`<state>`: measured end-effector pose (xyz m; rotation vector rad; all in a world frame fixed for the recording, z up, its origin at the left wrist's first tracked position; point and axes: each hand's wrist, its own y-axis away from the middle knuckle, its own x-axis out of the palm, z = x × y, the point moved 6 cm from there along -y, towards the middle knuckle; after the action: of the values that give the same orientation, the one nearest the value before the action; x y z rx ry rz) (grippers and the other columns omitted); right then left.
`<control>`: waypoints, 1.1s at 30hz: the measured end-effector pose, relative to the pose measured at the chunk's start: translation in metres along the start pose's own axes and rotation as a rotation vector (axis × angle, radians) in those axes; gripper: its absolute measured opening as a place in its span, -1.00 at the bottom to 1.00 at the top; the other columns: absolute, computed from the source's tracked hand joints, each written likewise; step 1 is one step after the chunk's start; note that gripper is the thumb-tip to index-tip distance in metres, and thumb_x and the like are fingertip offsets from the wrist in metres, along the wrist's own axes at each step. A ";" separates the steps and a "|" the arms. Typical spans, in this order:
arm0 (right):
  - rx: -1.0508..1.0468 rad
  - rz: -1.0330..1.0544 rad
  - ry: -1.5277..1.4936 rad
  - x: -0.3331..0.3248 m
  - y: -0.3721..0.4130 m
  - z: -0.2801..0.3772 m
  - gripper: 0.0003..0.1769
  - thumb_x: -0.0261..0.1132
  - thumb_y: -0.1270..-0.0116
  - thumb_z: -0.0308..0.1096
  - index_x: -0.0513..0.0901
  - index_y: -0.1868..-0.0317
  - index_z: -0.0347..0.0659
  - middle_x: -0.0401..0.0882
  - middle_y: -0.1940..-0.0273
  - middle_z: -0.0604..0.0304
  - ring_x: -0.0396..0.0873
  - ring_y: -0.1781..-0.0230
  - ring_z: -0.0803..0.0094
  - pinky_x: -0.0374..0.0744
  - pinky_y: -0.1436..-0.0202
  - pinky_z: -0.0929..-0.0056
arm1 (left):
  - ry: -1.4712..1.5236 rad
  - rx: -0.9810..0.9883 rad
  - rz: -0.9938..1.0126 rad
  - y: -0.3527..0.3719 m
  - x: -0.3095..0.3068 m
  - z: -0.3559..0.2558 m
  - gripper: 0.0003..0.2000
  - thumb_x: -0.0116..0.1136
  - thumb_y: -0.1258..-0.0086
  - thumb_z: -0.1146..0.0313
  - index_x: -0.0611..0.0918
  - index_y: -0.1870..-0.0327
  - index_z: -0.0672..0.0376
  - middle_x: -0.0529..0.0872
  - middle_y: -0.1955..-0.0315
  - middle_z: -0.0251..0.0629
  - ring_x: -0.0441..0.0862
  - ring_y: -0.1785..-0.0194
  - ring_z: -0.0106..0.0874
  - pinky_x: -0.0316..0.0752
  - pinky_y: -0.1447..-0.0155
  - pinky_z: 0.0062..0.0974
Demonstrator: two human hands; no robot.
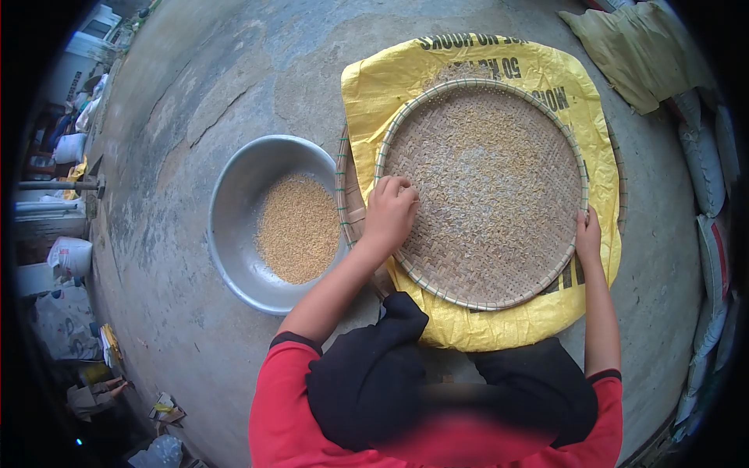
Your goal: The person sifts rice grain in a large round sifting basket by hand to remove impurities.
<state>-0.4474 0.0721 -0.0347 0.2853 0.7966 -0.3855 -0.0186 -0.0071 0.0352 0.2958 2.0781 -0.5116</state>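
Note:
A round woven bamboo winnowing tray (507, 261) lies in front of me, with husked and unhusked grain (480, 179) spread over it. My left hand (392, 209) is over the tray's left rim, fingers bent together; whatever is between the fingertips is hidden. On the opposite side, my right hand (589, 232) grips the right rim. Under the tray is a yellow woven sack (468, 331) with black printing. Parts of another bamboo tray (349, 175) show beneath the sack. To the left stands a metal basin (234, 230) holding a heap of golden grain (296, 230).
Concrete floor (195, 343) surrounds the work. Several filled sacks (714, 257) line the right side, and an olive cloth or sack (636, 58) lies at the upper right. White buckets (72, 256), plastic bags and clutter crowd the left edge.

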 end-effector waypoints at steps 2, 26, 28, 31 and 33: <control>0.000 0.003 -0.020 0.002 0.000 -0.002 -0.54 0.03 -0.41 -0.17 0.36 -0.14 -0.37 0.56 0.12 -0.11 0.55 0.10 0.15 0.46 0.00 0.35 | -0.067 -0.016 -0.041 0.000 0.006 -0.006 -0.89 0.25 -0.10 0.37 0.59 0.37 0.12 0.50 0.04 -0.19 0.36 -0.14 -0.19 0.27 -0.11 -0.23; -0.034 -0.027 -0.025 0.001 -0.002 -0.008 -0.54 0.03 -0.41 -0.16 0.36 -0.14 -0.36 0.57 0.16 -0.10 0.55 0.15 0.19 0.46 0.03 0.37 | -0.046 0.100 0.117 0.008 0.036 0.001 -0.85 0.27 -0.06 0.36 0.54 0.40 0.09 0.44 -0.04 -0.28 0.22 -0.29 -0.20 0.17 -0.24 -0.19; -0.038 -0.035 -0.014 0.001 -0.002 -0.009 -0.55 0.02 -0.41 -0.17 0.36 -0.13 -0.36 0.57 0.17 -0.10 0.55 0.15 0.19 0.46 0.04 0.37 | -0.032 0.070 0.143 0.007 0.038 0.002 -0.84 0.27 -0.06 0.36 0.53 0.39 0.12 0.44 -0.03 -0.28 0.23 -0.29 -0.20 0.19 -0.24 -0.19; -0.050 -0.031 -0.049 0.001 -0.002 -0.006 -0.55 0.02 -0.41 -0.16 0.36 -0.13 -0.36 0.57 0.17 -0.10 0.55 0.15 0.19 0.46 0.03 0.37 | -0.063 0.093 0.133 0.007 0.040 0.003 -0.84 0.26 -0.07 0.36 0.52 0.38 0.13 0.44 -0.02 -0.28 0.24 -0.28 -0.21 0.21 -0.23 -0.21; -0.022 -0.015 -0.034 0.001 -0.001 -0.004 -0.54 0.02 -0.41 -0.16 0.36 -0.14 -0.36 0.57 0.16 -0.10 0.55 0.14 0.18 0.46 0.04 0.36 | -0.023 0.102 0.121 0.007 0.036 0.002 -0.85 0.25 -0.08 0.40 0.52 0.38 0.14 0.46 0.01 -0.27 0.26 -0.25 -0.19 0.23 -0.22 -0.22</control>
<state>-0.4498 0.0728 -0.0380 0.2514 0.7697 -0.3945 -0.0331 -0.0015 0.0019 0.4707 2.0016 -0.5451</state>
